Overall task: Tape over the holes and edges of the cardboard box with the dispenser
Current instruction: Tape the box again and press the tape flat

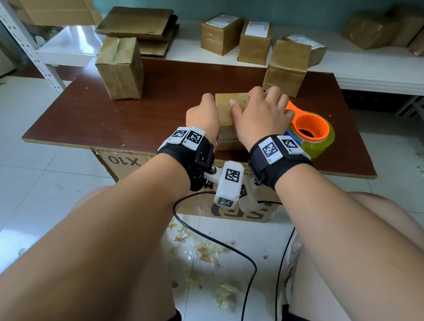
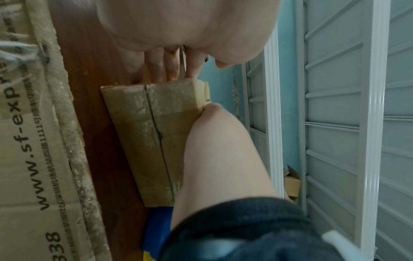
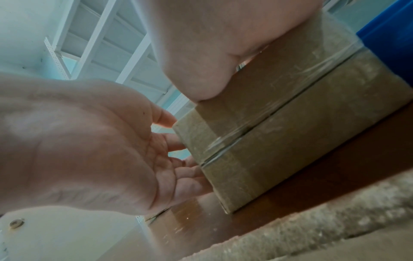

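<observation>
A small brown cardboard box (image 1: 225,110), glossy with clear tape and seamed along its near side, is lying flat between the fingers of my left hand (image 1: 202,116) and right hand (image 1: 260,116). The orange tape dispenser (image 1: 311,128) is lying just right of my right fingers.

Bright, even light — head view bends at its edges, wrist views blurred up close.

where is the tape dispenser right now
In the head view, the tape dispenser sits on the table, just right of the right hand and the cardboard box.
</observation>
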A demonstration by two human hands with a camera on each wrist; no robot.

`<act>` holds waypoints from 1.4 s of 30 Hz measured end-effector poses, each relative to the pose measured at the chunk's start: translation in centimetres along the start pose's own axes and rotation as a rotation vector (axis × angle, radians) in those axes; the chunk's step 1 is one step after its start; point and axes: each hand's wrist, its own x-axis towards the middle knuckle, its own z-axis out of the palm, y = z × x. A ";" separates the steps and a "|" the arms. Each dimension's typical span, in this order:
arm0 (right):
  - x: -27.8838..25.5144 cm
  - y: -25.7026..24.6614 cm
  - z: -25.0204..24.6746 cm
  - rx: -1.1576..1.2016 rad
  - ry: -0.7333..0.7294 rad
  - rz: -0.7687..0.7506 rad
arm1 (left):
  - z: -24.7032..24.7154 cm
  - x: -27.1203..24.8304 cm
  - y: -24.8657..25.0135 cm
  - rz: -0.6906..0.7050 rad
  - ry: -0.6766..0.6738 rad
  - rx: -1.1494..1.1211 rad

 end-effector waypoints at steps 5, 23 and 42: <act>-0.2 -0.4 -0.2 -0.012 -0.023 0.016 | -0.2 -0.2 0.1 -0.007 -0.004 -0.001; 0.4 1.7 -2.6 0.569 -0.129 0.189 | -0.6 1.2 -1.0 0.166 -0.091 0.219; -1.7 2.6 -5.1 0.745 -0.127 0.244 | -0.5 -1.0 -0.1 0.582 -0.014 -0.014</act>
